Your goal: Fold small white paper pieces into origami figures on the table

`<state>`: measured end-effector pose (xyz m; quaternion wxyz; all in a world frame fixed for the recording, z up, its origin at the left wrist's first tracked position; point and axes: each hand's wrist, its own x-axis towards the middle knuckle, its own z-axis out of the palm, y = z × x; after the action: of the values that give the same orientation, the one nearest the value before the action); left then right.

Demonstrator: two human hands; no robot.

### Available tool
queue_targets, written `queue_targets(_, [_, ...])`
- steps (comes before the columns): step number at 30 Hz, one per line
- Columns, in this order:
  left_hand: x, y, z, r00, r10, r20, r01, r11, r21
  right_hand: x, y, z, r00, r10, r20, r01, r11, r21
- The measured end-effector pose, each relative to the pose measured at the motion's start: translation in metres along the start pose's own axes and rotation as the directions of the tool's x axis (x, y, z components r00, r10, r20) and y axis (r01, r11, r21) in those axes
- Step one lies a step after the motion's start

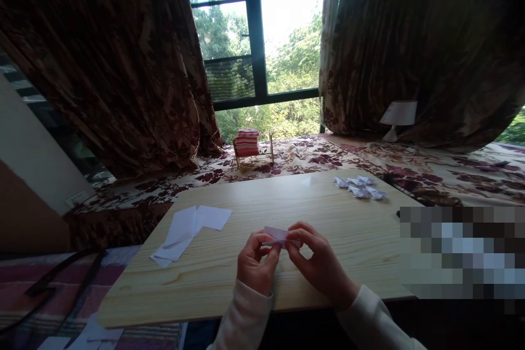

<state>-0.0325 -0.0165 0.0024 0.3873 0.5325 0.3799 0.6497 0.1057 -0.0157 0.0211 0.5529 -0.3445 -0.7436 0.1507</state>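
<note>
Between my hands is a small folded piece of white paper (pixel 275 234), held just above the front half of the wooden table (pixel 328 213). My left hand (pixel 255 263) pinches its left end between thumb and fingers. On the other end, my right hand (pixel 315 257) closes with thumb and index finger. Fingertips cover parts of the folds. Flat white paper sheets (pixel 180 232) lie overlapping on the table to the left. At the far right of the tabletop sit several small folded paper pieces (pixel 359 188) in a cluster.
Beyond the table, a ledge with flowered cloth (pixel 295 156) holds a small rack of folded striped cloths (pixel 248 143) and a white lamp (pixel 399 115). More paper (pixel 95 333) lies at the lower left on striped fabric. A blurred-out patch covers the right edge.
</note>
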Motion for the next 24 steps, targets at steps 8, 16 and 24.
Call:
queue_targets(8, [-0.0022,0.0084,0.0046,0.981,0.183,-0.071,-0.172,0.975,0.144,-0.0001,-0.0028,-0.0011,0.999,-0.002,0.052,0.003,1.000,-0.010])
queue_targets(16, [-0.0030,0.0091,0.0068,0.976,0.186,-0.115,-0.167,0.973,0.159,-0.0001,-0.0012,-0.0002,0.999,0.008,0.053,-0.007,1.000,-0.027])
queue_targets(24, [-0.0031,0.0084,0.0084,0.980,0.164,-0.114,-0.145,0.976,0.160,-0.0016,0.0010,0.0005,0.999,0.034,0.019,-0.033,0.998,-0.059])
